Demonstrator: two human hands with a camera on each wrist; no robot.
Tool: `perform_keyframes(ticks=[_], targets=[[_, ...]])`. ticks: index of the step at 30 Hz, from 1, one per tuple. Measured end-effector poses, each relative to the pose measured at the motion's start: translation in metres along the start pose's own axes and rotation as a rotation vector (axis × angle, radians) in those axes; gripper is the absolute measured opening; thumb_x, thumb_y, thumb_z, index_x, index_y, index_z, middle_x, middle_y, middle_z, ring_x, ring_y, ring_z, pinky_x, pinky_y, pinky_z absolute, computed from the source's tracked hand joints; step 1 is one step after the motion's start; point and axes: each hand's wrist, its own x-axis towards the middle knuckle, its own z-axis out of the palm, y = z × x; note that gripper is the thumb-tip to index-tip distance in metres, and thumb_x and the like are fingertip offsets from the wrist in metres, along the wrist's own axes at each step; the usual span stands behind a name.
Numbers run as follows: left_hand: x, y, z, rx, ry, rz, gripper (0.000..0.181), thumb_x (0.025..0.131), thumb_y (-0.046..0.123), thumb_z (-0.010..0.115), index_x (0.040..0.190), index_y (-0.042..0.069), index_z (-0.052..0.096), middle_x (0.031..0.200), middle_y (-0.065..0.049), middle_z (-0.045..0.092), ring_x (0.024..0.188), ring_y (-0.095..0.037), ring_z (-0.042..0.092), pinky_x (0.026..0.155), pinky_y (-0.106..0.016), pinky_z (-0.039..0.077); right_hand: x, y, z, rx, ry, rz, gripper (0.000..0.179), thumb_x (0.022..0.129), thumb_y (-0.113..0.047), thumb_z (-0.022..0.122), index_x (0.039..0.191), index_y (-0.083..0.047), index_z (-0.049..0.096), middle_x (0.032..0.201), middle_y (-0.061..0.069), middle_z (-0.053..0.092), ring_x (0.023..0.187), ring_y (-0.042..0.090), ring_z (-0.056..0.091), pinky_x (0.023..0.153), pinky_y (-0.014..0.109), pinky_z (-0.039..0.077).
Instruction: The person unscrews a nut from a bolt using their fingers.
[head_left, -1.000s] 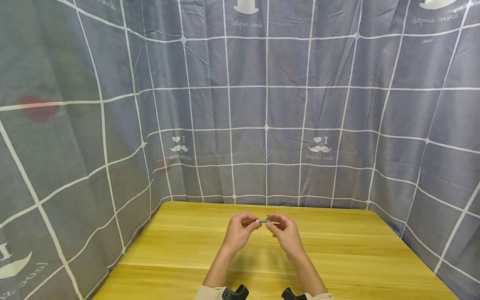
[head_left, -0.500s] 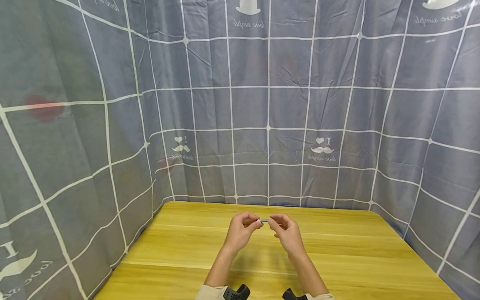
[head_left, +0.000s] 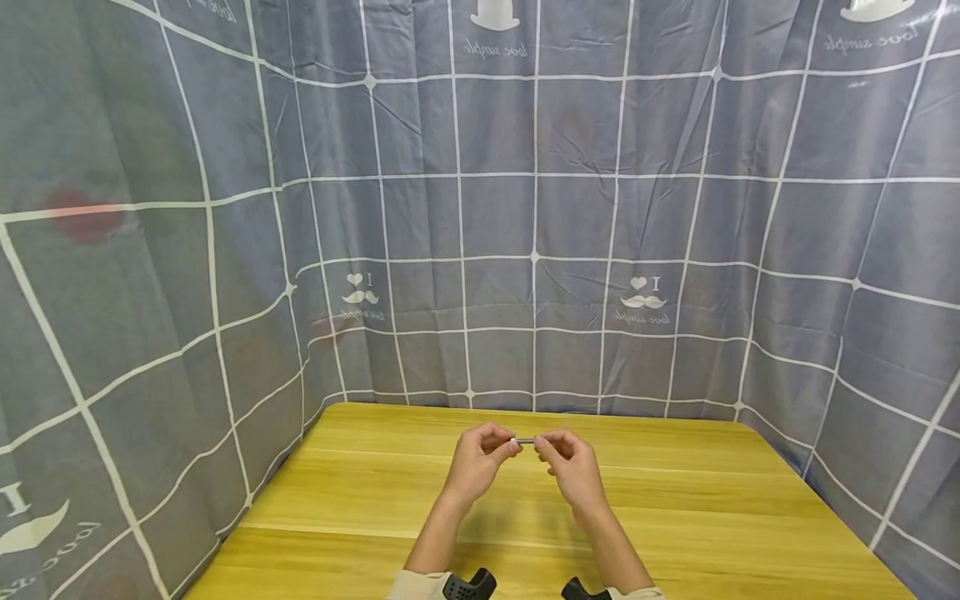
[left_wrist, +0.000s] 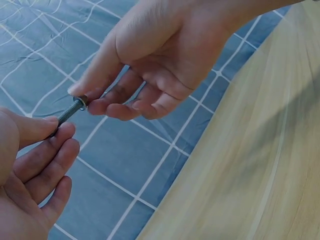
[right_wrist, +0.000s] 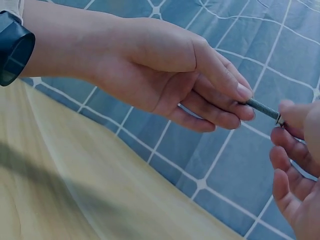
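A threaded bolt (left_wrist: 68,112) is hanging in the air between two hands, its long axis running roughly level from side to side and nearly parallel to the far edge of the desk (head_left: 375,500) beneath it. Its bare threaded shank is pointing toward the person's left, the tip vanishing under fingertips, while its wider end, bearing a ring-like collar (left_wrist: 82,101), is pointing right; whether that collar is a washer, a nut or part of the head cannot be told. At the bolt's left end the left hand (head_left: 476,460) is pinching the shank between thumb and forefinger, its remaining fingers bending loosely below the bolt. At the bolt's right end the right hand (head_left: 576,468) is pinching around the collar with thumb and fingertips, its other fingers curling clear of the bolt. Nearer the person than the bolt, a black wrist device (head_left: 470,586) is sitting at the left wrist and a matching black device (head_left: 583,590) at the right, light sleeves (head_left: 420,586) showing beside them. Below the bolt, the yellow wood-grained desk is spreading to both sides; beyond the bolt, a grey-blue curtain (head_left: 495,217) with white grid lines and mirrored lettering is hanging.
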Motion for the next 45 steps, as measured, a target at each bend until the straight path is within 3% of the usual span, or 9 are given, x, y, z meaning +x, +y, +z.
perform_keyframes(ticks=[4, 8, 12, 18, 27, 33, 40, 45], targets=[[-0.001, 0.007, 0.001, -0.001, 0.001, -0.004, 0.008, 0.098, -0.001, 0.068, 0.104, -0.007, 0.071, 0.097, -0.017, 0.076, 0.095, -0.032, 0.073, 0.086, -0.035, 0.058, 0.001, -0.001, 0.000, 0.012, -0.009, -0.018, 0.020, 0.098, -0.007, 0.073, 0.115, 0.001, 0.069, 0.107, 0.012, 0.070, 0.095, 0.022, 0.064, 0.075, 0.032, 0.052], [0.001, 0.004, 0.001, -0.021, 0.001, 0.002, 0.008, 0.099, -0.002, 0.068, 0.104, -0.007, 0.071, 0.098, -0.018, 0.075, 0.096, -0.034, 0.073, 0.086, -0.040, 0.058, 0.001, 0.000, 0.000, 0.025, -0.018, -0.025, 0.026, 0.098, -0.010, 0.073, 0.121, 0.000, 0.067, 0.112, 0.012, 0.069, 0.096, 0.023, 0.065, 0.076, 0.031, 0.052], [0.002, -0.001, 0.001, -0.032, -0.005, 0.008, 0.009, 0.099, 0.001, 0.069, 0.105, -0.005, 0.071, 0.099, -0.016, 0.076, 0.096, -0.032, 0.073, 0.086, -0.036, 0.058, 0.001, -0.001, 0.000, 0.004, -0.015, -0.018, 0.025, 0.100, -0.018, 0.072, 0.117, 0.001, 0.068, 0.106, 0.013, 0.069, 0.092, 0.021, 0.063, 0.075, 0.031, 0.052], [0.004, -0.004, 0.001, -0.045, 0.001, 0.017, 0.008, 0.098, -0.001, 0.068, 0.104, -0.006, 0.071, 0.098, -0.018, 0.076, 0.095, -0.034, 0.073, 0.084, -0.033, 0.058, 0.001, -0.003, -0.001, 0.014, -0.037, -0.047, 0.026, 0.100, -0.008, 0.070, 0.123, 0.002, 0.065, 0.116, 0.015, 0.067, 0.096, 0.025, 0.065, 0.074, 0.032, 0.052], [0.004, -0.002, 0.002, -0.022, 0.002, 0.003, 0.008, 0.098, 0.001, 0.069, 0.104, -0.005, 0.072, 0.099, -0.016, 0.076, 0.096, -0.031, 0.073, 0.085, -0.031, 0.057, 0.003, -0.002, -0.001, -0.007, -0.032, -0.022, 0.021, 0.099, -0.010, 0.072, 0.117, 0.000, 0.069, 0.110, 0.011, 0.069, 0.094, 0.021, 0.063, 0.077, 0.036, 0.053], [0.006, -0.005, 0.003, -0.032, 0.004, 0.000, 0.009, 0.099, -0.002, 0.067, 0.105, -0.007, 0.071, 0.099, -0.017, 0.075, 0.096, -0.035, 0.072, 0.086, -0.039, 0.058, 0.003, -0.002, -0.003, 0.014, -0.061, -0.037, 0.035, 0.098, -0.012, 0.074, 0.129, -0.002, 0.061, 0.115, 0.014, 0.066, 0.095, 0.024, 0.065, 0.073, 0.032, 0.050], [0.005, -0.005, 0.003, -0.032, 0.000, -0.008, 0.008, 0.098, -0.001, 0.068, 0.104, -0.006, 0.071, 0.098, -0.016, 0.076, 0.095, -0.030, 0.073, 0.084, -0.032, 0.057, 0.005, 0.001, -0.003, -0.007, -0.060, -0.032, 0.022, 0.098, -0.014, 0.074, 0.114, 0.000, 0.068, 0.104, 0.010, 0.069, 0.090, 0.023, 0.062, 0.076, 0.036, 0.053], [0.005, -0.004, 0.003, -0.024, -0.013, -0.008, 0.009, 0.099, 0.002, 0.068, 0.106, -0.004, 0.071, 0.100, -0.014, 0.076, 0.095, -0.026, 0.073, 0.087, -0.038, 0.058, 0.005, 0.001, -0.005, 0.016, -0.088, -0.053, 0.021, 0.098, -0.006, 0.072, 0.118, -0.003, 0.068, 0.115, 0.012, 0.067, 0.098, 0.027, 0.064, 0.079, 0.034, 0.052]])
